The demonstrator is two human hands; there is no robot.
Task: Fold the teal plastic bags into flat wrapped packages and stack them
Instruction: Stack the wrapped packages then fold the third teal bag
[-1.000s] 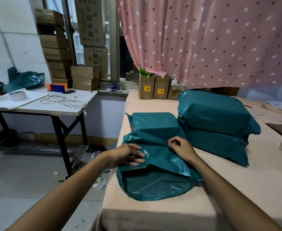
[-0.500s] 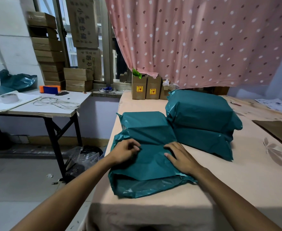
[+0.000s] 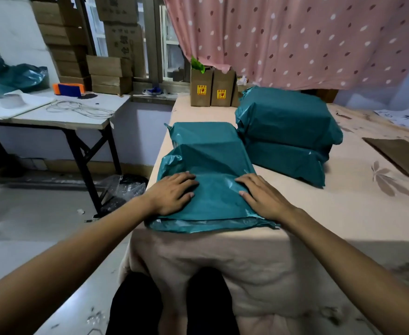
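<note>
A teal plastic bag package (image 3: 213, 163) lies at the near corner of the bed, its upper flap folded down toward me. My left hand (image 3: 172, 192) lies flat on the flap's left side, fingers spread. On the right side of the flap my right hand (image 3: 262, 195) presses down the same way. Both palms rest on the plastic and grip nothing. To the right stands a stack of two wrapped teal packages (image 3: 285, 126), touching the far right edge of the package under my hands.
The bed has a pink sheet (image 3: 343, 213). Two small brown boxes (image 3: 212, 89) stand at its far edge below a pink dotted curtain (image 3: 295, 37). A flat brown piece (image 3: 401, 154) lies at right. A folding table (image 3: 61, 117) with cable and tape stands left, across a floor gap.
The flap has been folded down flatter over the package. Both hands have opened, slid apart and toward the near edge. The view has tilted downward.
</note>
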